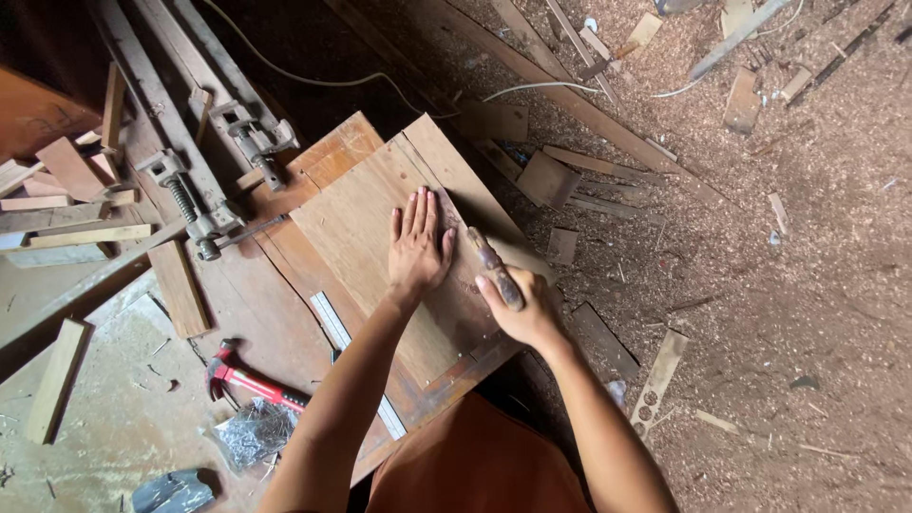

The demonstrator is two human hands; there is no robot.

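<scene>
Head view: at frame centre the left hand (418,242) lies flat, fingers spread, grasping nothing, on a plywood panel (370,223) on the tabletop (275,313). Just right, the right hand (518,309) is clenched around a wooden-handled tool (494,268) (blade hidden). A red hammer (249,380) lies lower left.

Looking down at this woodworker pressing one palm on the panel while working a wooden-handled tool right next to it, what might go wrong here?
1. The left hand lies flat on the plywood panel, right beside the wooden-handled tool gripped by the right hand. A slip could likely catch the fingers.
2. The panel's near corner appears to overhang the bench, so it may tip or shift under pressure.
3. The red-handled hammer and pile of nails lie close to the left elbow and could be knocked off.
</scene>
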